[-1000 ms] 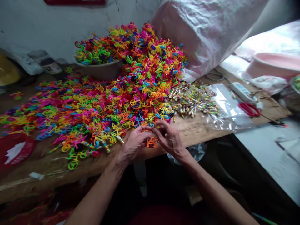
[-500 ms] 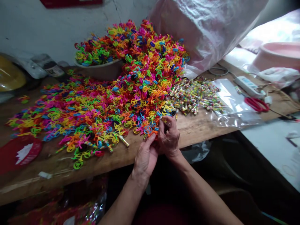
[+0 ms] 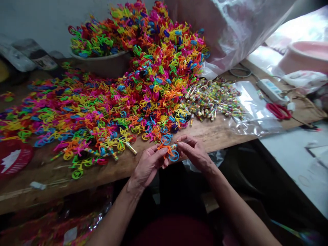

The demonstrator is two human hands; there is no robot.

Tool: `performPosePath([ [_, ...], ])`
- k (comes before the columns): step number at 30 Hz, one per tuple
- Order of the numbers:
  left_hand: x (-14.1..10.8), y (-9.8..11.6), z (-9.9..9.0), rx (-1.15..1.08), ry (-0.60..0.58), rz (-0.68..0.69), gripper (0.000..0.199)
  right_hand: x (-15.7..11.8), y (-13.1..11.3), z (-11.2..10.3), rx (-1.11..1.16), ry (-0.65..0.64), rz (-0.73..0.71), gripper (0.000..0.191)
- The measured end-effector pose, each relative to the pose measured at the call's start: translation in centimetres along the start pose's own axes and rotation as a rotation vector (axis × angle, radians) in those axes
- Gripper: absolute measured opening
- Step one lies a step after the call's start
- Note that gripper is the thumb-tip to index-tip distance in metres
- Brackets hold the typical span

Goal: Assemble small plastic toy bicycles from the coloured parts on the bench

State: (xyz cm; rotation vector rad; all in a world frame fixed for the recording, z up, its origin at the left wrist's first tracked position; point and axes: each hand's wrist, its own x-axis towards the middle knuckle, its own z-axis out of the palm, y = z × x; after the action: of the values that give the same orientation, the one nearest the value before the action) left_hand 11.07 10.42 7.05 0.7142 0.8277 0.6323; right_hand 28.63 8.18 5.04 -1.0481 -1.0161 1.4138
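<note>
Between the thumb and fingers of my left hand [image 3: 146,166] is a small plastic toy bicycle [image 3: 169,150], orange with blue wheels. My right hand [image 3: 196,153] pinches a small patterned tube [image 3: 174,146] against the bicycle; its outer end is partly hidden by the fingertips. Both hands are just over the table's front edge. Beyond them spreads a big heap of loose toy bicycles [image 3: 102,106] in many colours. To the right of that heap is a pile of similar thin tubes [image 3: 212,99] with clear ends. One loose tube [image 3: 131,148] lies near my left hand.
A grey basin [image 3: 107,66] overflows with toy bicycles at the back. A large plastic bag [image 3: 230,30] stands behind. On the right are clear bags [image 3: 249,109], red-handled scissors [image 3: 278,111] and a power strip [image 3: 273,91]. A red basket [image 3: 24,157] sits left on the wooden table [image 3: 89,181].
My hands have moved slightly apart and lower, and the orange toy bicycle with blue wheels now shows between them. The tube in my right hand has come against it. The view has shifted a little.
</note>
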Motion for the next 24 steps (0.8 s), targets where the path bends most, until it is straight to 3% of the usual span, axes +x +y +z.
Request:
performPosePath([
  [7,-1.0,0.5,0.0,-0.062,-0.092,-0.078,0.019,-0.9,0.8,-0.2,0.080,-0.081,0.044,0.022],
  [17,-0.4,0.0,-0.7,-0.290,-0.138,-0.293,0.012,-1.7,0.8,-0.5,0.000,-0.142,-0.123,0.013],
  [24,-0.5,-0.5,-0.7,-0.333,-0.175,-0.321,0.014,-2.3,0.2,-0.1,-0.067,-0.179,-0.194,0.013],
])
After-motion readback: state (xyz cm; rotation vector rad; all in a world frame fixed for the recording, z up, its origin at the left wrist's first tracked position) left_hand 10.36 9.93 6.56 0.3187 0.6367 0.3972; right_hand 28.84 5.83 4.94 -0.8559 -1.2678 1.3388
